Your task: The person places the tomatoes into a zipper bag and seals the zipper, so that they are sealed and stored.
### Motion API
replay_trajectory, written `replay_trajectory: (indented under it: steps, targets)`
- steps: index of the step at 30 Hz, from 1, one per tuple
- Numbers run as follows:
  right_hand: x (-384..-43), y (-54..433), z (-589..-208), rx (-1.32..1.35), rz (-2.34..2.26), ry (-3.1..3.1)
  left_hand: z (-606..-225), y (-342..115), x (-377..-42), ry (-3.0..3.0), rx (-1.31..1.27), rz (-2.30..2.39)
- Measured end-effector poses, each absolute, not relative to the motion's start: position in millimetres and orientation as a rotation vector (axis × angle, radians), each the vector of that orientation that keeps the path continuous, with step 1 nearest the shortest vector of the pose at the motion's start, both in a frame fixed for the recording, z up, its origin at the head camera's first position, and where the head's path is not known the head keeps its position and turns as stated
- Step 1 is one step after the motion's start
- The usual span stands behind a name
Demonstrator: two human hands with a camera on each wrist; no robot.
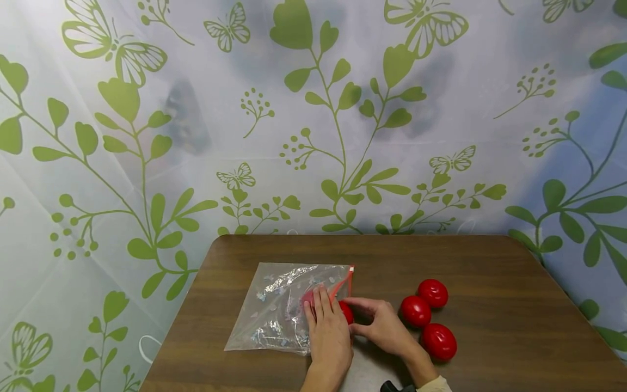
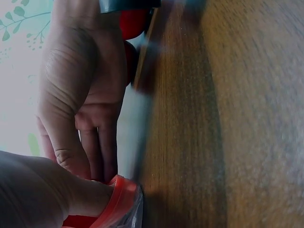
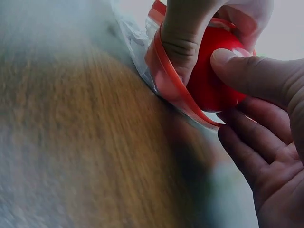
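Observation:
A clear zip bag (image 1: 274,310) with small printed figures and a red-orange zip edge (image 3: 166,71) lies flat on the table. My left hand (image 1: 329,332) lies over the bag's mouth. Its thumb is hooked inside the edge, holding it apart in the right wrist view. A shiny red egg-shaped ball (image 3: 209,90) sits partly inside that mouth, pinched by the thumb and fingers of my right hand (image 1: 384,326). Through the film, another red shape (image 1: 307,298) shows inside the bag, partly covered by my left fingers.
Three more red balls, including a front one (image 1: 438,342), sit together right of my right hand. The brown wooden table (image 1: 514,305) meets a leaf-and-butterfly patterned curtain (image 1: 313,136) behind. A black object (image 1: 392,386) shows by the right wrist.

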State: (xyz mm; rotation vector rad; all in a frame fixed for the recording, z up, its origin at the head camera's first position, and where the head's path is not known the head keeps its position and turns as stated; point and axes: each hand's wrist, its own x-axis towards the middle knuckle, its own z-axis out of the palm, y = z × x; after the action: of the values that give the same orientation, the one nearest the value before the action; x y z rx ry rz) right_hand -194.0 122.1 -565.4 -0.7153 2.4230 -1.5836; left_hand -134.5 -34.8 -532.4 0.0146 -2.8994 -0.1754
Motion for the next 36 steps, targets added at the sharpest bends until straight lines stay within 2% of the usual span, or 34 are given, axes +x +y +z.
replay_trajectory:
  steps: [12,36]
  targets:
    - [-191.8,132.5,-559.7,-0.766,-1.513,2.409,-530.8,-34.6,-134.3,-2.927,0.018,-0.180]
    - [-190.8,110.3,-563.3,-0.786,-1.427,2.622,-531.4,-35.3,-132.4,-2.892,0.012,-0.181]
